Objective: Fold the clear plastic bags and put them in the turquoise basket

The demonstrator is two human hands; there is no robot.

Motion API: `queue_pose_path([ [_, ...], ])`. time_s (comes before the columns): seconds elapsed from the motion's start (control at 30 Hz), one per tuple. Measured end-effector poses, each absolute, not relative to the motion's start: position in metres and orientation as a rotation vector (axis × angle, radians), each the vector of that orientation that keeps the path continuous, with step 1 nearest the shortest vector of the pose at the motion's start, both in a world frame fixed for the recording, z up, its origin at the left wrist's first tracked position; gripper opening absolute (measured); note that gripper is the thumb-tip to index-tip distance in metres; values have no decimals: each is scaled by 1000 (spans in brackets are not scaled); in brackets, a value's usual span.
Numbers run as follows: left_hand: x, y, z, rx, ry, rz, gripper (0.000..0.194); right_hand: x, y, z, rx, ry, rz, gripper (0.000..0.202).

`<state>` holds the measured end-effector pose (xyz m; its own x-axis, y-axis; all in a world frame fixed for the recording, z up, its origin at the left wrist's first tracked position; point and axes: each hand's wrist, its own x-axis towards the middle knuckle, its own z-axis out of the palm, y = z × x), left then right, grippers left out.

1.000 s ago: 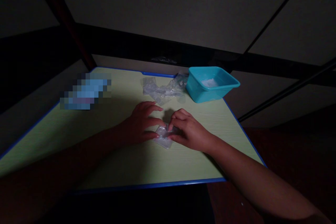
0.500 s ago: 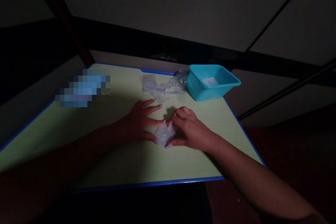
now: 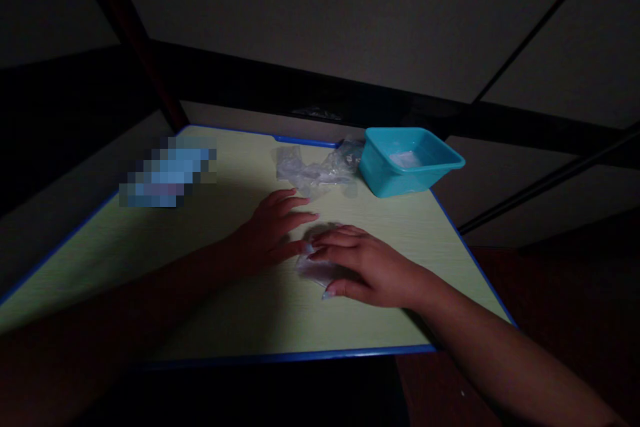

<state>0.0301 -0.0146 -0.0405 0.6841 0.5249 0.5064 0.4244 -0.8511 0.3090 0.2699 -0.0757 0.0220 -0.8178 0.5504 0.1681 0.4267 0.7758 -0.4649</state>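
A small clear plastic piece point(image 3: 316, 269) lies on the pale green table point(image 3: 240, 320), near the middle. My left hand point(image 3: 277, 227) has its fingers spread, with the thumb tip at the upper left edge of the plastic. From the right, my right hand point(image 3: 367, 263) reaches over the same piece; its fingers are apart and its fingertips rest on or just above the plastic. Part of the piece is hidden under the right fingers. Behind the hands are crumpled clear plastic bags point(image 3: 320, 170).
A turquoise basket point(image 3: 393, 180) with a whitish item inside stands at the back right, beside the bags. A blurred blue object point(image 3: 173, 173) lies at the back left. The table has a blue edge, with a wall behind.
My right hand's bent fingers have stretched out flatter over the plastic. My left thumb has moved up along it. The whole view has shifted slightly.
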Motion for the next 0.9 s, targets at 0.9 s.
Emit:
queue_pose_path([
  [0.9, 32, -31, -23, 2618, 779, 866, 69, 265, -87, -4, -870, -2730, 606, 80],
])
